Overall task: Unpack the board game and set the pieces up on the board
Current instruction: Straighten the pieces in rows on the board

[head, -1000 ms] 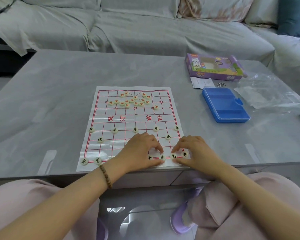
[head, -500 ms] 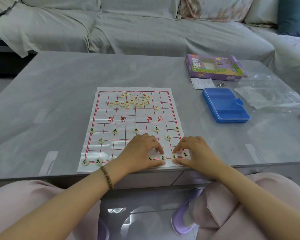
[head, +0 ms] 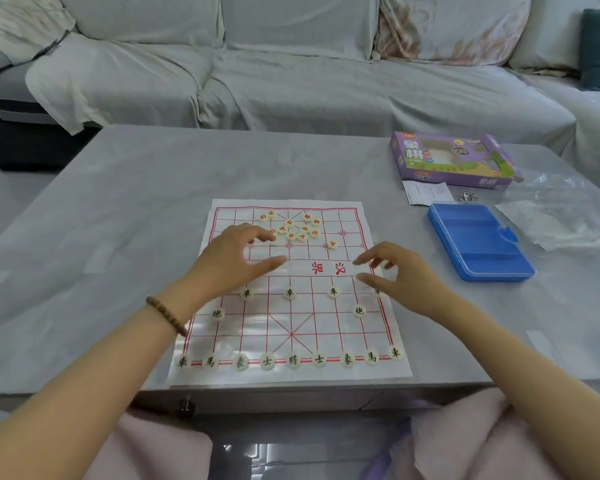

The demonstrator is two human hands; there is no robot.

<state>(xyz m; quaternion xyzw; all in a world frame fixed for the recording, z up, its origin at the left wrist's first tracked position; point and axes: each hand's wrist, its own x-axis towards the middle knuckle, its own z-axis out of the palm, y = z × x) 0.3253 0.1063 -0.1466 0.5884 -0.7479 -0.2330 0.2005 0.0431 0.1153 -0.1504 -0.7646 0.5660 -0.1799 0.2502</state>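
The table [head: 125,230] has a grey, stone-look top, smooth with a soft sheen. The board [head: 357,332] is a thin white sheet, slightly glossy, with fold creases. The pieces [head: 293,360] look like smooth cream plastic. The case [head: 478,244] is glossy blue see-through plastic; the game box [head: 451,161] is printed card. The bag [head: 561,209] is clear crinkled film, the slip [head: 426,192] plain paper. The sofa cover [head: 291,81] is matt, wrinkled cloth. The bracelet [head: 165,313] has brown beads that look wooden

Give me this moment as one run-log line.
black pieces: placed, near rows | red pieces: heaped, far end | left hand: open, at heap | right hand: open, above board
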